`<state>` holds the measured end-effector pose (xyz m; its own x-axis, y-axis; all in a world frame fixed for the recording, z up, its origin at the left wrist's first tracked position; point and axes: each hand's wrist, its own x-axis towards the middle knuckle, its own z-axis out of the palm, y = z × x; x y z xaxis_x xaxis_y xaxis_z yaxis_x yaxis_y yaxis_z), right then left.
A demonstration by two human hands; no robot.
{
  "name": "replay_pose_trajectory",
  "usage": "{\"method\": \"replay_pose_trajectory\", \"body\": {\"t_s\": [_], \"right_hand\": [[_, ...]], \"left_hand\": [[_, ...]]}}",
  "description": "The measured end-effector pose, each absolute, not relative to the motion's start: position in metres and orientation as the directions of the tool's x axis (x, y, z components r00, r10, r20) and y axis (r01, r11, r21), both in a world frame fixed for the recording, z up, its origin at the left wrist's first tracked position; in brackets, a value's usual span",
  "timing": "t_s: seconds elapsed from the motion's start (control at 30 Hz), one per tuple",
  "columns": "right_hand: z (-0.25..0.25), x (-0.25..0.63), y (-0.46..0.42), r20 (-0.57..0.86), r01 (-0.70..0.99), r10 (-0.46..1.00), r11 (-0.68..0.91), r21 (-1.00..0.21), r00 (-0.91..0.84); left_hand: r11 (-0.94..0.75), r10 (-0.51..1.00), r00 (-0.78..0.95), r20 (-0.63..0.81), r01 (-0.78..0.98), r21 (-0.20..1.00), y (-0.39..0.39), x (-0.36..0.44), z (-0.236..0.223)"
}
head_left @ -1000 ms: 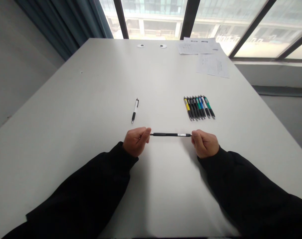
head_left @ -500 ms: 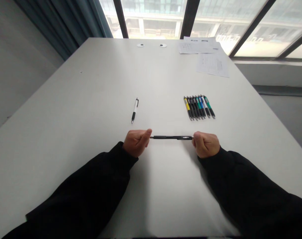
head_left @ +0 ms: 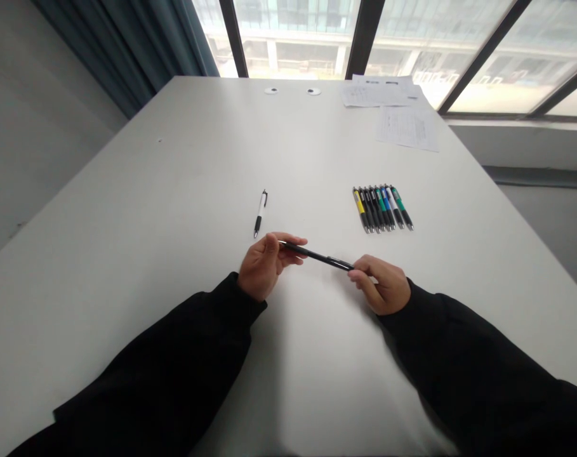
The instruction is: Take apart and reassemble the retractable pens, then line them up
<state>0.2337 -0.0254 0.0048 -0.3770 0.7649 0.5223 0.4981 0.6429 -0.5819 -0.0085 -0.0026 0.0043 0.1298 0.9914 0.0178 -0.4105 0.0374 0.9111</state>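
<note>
**Black click pen (head_left: pixel 317 256), slanted between two hands**

Item: slim black pen near mid-table, tilted, the end toward 9 o'clock set farther out than the end toward 3 o'clock. Left hand (head_left: pixel 264 266) at 9 o'clock, fingers (head_left: pixel 292 242) closed on the nearer end; right hand (head_left: pixel 381 287) at 3 o'clock, fingertips (head_left: pixel 357 271) pinched on the opposite end. Hands apart, pen bridging the gap, middle of the barrel ungripped. Around it: white-barrelled pen (head_left: pixel 260 214) lying alone at 11 o'clock, just beyond the left hand; row of click pens (head_left: pixel 382 209) side by side at 1 o'clock, barrels in mixed colours; printed sheets (head_left: pixel 407 129) farther out at 1 o'clock; white table (head_left: pixel 126 266) beneath all. Risk: fingertip hold only, so a slip or uneven pull could drop the pen, and a round barrel could roll across the smooth top into the row
</note>
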Motion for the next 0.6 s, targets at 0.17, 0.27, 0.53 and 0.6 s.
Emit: {"method": "replay_pose_trajectory", "body": {"t_s": [0.17, 0.27, 0.53, 0.6], "right_hand": [[0.007, 0.226, -0.027, 0.454, 0.496, 0.807, 0.591, -0.636, -0.378], [0.006, 0.225, -0.026, 0.376, 0.439, 0.804, 0.575, -0.691, -0.461], [0.001, 0.233, -0.017, 0.216, 0.234, 0.821, 0.385, -0.893, -0.528], [0.003, 0.233, -0.017, 0.186, 0.270, 0.827, 0.372, -0.888, -0.530]], "left_hand": [[0.136, 0.953, 0.299, 0.042, -0.549, 0.825, -0.008, 0.004, 0.008], [0.146, 0.934, 0.352, 0.067, -0.545, 0.826, -0.011, 0.008, 0.010], [0.330, 0.698, 0.691, -0.190, -0.075, 0.941, -0.018, 0.004, 0.020], [0.082, 0.682, 0.717, -0.141, 0.117, 0.990, -0.020, 0.005, 0.021]]}}
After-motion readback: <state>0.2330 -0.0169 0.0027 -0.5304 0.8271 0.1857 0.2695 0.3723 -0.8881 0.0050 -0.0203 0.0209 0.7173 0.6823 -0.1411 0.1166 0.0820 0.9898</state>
